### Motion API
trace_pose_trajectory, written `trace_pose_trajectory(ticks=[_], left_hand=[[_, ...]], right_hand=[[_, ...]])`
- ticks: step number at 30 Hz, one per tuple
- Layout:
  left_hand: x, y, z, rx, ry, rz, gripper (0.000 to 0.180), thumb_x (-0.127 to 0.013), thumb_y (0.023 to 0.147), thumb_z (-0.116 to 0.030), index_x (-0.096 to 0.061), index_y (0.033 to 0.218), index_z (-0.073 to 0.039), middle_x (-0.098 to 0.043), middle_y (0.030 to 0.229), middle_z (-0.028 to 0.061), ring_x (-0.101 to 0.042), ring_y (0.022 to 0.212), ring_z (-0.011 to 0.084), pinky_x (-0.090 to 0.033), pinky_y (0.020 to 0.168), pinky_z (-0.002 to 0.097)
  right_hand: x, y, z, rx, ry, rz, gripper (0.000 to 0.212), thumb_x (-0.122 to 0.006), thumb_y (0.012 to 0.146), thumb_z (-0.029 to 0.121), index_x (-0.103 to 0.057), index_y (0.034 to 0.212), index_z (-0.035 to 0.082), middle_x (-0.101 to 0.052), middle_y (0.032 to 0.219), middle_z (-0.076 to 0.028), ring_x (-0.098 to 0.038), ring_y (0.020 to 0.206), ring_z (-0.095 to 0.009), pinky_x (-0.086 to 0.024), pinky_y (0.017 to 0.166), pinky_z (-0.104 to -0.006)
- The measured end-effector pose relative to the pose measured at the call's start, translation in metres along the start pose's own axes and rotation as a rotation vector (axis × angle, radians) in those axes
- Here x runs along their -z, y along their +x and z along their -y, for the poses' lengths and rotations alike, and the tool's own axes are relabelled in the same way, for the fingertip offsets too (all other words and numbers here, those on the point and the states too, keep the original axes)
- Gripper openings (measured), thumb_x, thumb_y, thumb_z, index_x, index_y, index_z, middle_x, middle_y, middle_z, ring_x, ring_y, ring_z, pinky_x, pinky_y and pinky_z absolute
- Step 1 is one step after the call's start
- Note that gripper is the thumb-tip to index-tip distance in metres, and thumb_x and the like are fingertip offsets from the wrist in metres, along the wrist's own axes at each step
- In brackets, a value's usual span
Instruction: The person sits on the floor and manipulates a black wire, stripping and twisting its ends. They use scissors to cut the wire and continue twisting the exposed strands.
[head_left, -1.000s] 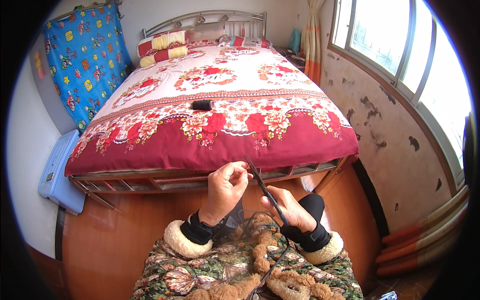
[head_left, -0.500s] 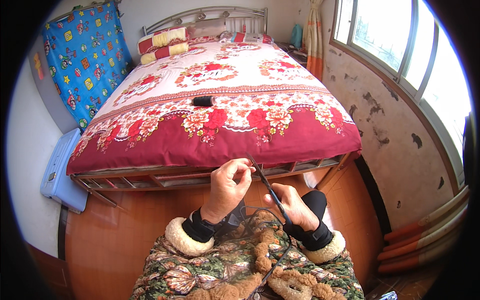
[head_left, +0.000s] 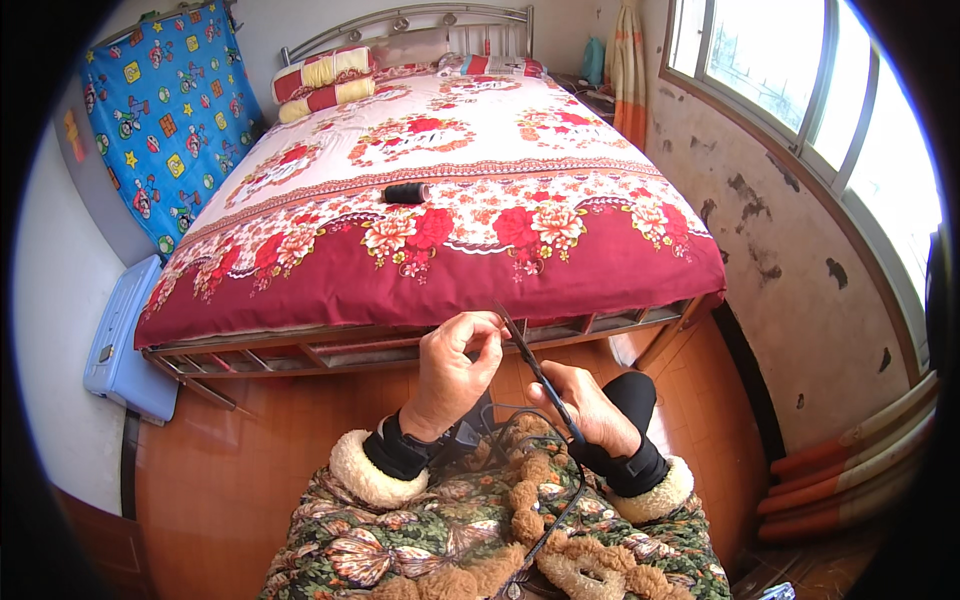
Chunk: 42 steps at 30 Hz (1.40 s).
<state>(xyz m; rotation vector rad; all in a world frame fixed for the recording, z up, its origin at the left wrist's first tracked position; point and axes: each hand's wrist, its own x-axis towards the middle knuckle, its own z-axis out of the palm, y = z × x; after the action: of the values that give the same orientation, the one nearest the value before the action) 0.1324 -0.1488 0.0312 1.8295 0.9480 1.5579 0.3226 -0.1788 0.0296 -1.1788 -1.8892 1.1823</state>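
My left hand (head_left: 460,360) is raised before the bed's near edge, its thumb and forefinger pinched together. Whatever sits in that pinch is too small to make out. My right hand (head_left: 585,405) grips a pair of dark scissors (head_left: 523,348), their blades slanting up and left so the tips come close beside my left fingertips. Further off, a spool of black thread (head_left: 405,193) lies on its side on the floral bedspread (head_left: 440,290).
The metal-framed bed (head_left: 270,362) fills the middle, with rolled bedding (head_left: 325,85) at its far left. A blue storage box (head_left: 130,345) stands left on the wooden floor (head_left: 260,450). Windows and a curtain (head_left: 840,475) are right. A black cable (head_left: 560,520) crosses my patterned lap.
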Motion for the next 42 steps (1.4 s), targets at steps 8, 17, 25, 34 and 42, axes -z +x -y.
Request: trace_pose_trajectory(ticks=[8, 17, 25, 34, 42], left_hand=[[-0.004, -0.001, 0.002, -0.004, 0.033, -0.001, 0.006, -0.058, 0.082, 0.009, -0.058, 0.086, 0.004, -0.064, 0.091, 0.0105, -0.066, 0.082, 0.0148, -0.054, 0.072, 0.0253], [-0.005, -0.002, 0.004, -0.051, 0.11, 0.009, 0.008, -0.058, 0.081, 0.01, -0.059, 0.087, 0.005, -0.064, 0.094, 0.0101, -0.066, 0.084, 0.0144, -0.054, 0.074, 0.0253], [-0.004, -0.001, 0.005, -0.056, 0.15, 0.031, 0.008, -0.058, 0.08, 0.011, -0.059, 0.086, 0.005, -0.064, 0.092, 0.0104, -0.067, 0.083, 0.0151, -0.055, 0.073, 0.0254], [-0.004, 0.0, 0.002, -0.029, 0.1, 0.025, 0.007, -0.058, 0.081, 0.011, -0.058, 0.084, 0.004, -0.064, 0.089, 0.0092, -0.066, 0.08, 0.0139, -0.054, 0.071, 0.0245], [-0.005, -0.001, 0.004, -0.003, 0.057, 0.032, 0.007, -0.057, 0.081, 0.011, -0.058, 0.084, 0.005, -0.064, 0.089, 0.0087, -0.066, 0.08, 0.0132, -0.054, 0.072, 0.0244]], right_hand=[[0.003, -0.002, 0.002, 0.0, 0.021, 0.084, 0.065, -0.045, 0.088, 0.061, -0.053, 0.085, -0.003, -0.057, 0.067, -0.013, -0.055, 0.064, -0.021, -0.042, 0.059, -0.0371], [0.003, -0.004, 0.0, 0.019, 0.114, 0.112, 0.051, -0.043, 0.093, 0.051, -0.05, 0.082, 0.001, -0.05, 0.064, -0.004, -0.047, 0.059, -0.014, -0.037, 0.055, -0.0296], [0.005, -0.006, 0.0, -0.104, 0.019, 0.092, 0.061, -0.049, 0.088, 0.058, -0.055, 0.091, -0.003, -0.059, 0.073, -0.013, -0.053, 0.068, -0.021, -0.043, 0.064, -0.0366], [-0.001, -0.004, -0.009, -0.117, 0.088, 0.03, 0.059, -0.057, 0.087, 0.053, -0.06, 0.087, -0.006, -0.059, 0.07, -0.009, -0.051, 0.067, -0.011, -0.044, 0.059, -0.031], [0.001, -0.006, -0.007, -0.069, 0.086, 0.049, 0.058, -0.053, 0.088, 0.054, -0.058, 0.087, -0.005, -0.059, 0.069, -0.011, -0.051, 0.064, -0.014, -0.042, 0.058, -0.0349]])
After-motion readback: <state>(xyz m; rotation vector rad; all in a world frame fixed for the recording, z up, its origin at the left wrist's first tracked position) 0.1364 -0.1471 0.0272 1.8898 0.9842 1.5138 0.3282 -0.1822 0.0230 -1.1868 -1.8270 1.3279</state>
